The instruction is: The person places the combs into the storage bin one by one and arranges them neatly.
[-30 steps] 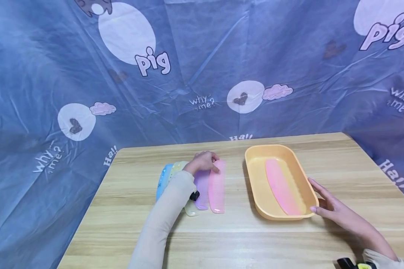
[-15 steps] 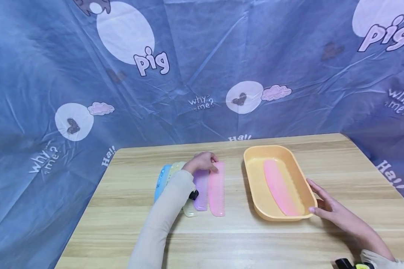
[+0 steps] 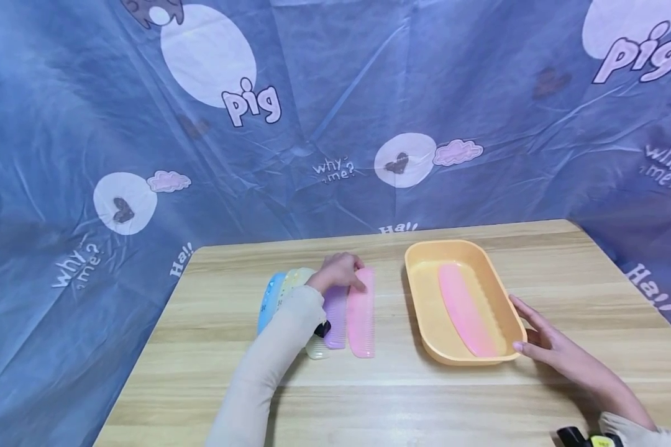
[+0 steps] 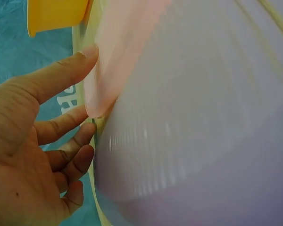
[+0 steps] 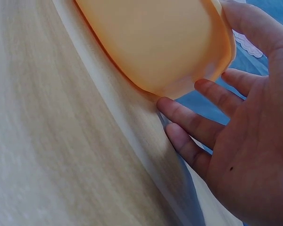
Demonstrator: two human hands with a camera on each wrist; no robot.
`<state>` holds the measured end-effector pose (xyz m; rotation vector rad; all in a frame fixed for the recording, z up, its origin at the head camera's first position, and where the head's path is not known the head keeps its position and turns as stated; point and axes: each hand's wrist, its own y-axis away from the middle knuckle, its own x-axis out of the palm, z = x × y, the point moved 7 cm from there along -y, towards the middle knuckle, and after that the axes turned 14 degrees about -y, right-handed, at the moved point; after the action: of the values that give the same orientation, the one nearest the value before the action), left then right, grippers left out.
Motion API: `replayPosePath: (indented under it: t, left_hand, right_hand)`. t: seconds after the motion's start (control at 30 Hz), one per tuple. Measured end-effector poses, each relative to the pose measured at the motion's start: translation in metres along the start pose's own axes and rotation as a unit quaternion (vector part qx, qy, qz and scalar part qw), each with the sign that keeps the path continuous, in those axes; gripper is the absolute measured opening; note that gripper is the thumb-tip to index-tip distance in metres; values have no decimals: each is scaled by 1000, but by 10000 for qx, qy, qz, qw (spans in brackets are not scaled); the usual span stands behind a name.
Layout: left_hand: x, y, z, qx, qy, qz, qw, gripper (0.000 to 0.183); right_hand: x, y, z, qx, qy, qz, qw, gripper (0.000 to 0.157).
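My left hand [image 3: 341, 273] is at the far end of a pink comb [image 3: 360, 323] that lies on the table. Its thumb [image 4: 87, 54] touches the comb's edge and the index finger is at its tip, pinching it; the other fingers curl loosely beside it. Left of it lie a purple comb [image 3: 335, 316], a pale yellow-green comb [image 3: 317, 347] and a blue comb [image 3: 268, 304], partly covered by my sleeve. My right hand [image 3: 553, 341] holds the near right corner of an orange plastic tub [image 3: 433, 351], thumb at the rim, fingers against the outer wall. Another pink comb [image 3: 464, 310] lies inside.
The wooden table [image 3: 212, 372] has its far edge against a blue printed cloth [image 3: 313, 124]. Black wrist gear [image 3: 587, 437] is on the right wrist. A strip of bare wood separates the combs from the tub.
The outer pink comb has slid very slightly toward me beside the purple one, with my left hand still at its far end. The right hand and the tub stay in place.
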<state>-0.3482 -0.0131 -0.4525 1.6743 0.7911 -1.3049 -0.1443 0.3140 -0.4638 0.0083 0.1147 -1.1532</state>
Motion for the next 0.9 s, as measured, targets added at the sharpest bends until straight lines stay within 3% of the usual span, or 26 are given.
replayPosePath:
  t: [0.2,0.4,0.57,0.83,0.9]
  left_hand:
    - [2,-2,-5,9,306,244,9992,30]
    - [3,-6,-10,188,-75,505,9985,50]
    - [6,-10,-9,318,-315,756,9961,46]
    - [3,-9,-8,493,49,830,9953,47]
    - [3,-9,-8,584,333,818,9944,47]
  right_hand:
    - [1,0,1,-28,-21,23,10000,80]
    - [1,-1,0,-50,44,-6,10000,80]
    - [4,-2,0,-58,-85,20,9999,80]
    - [6,-3,4,-177,-53,57,9998,80]
    - [6,-4,4,-180,-37,35,9998,80]
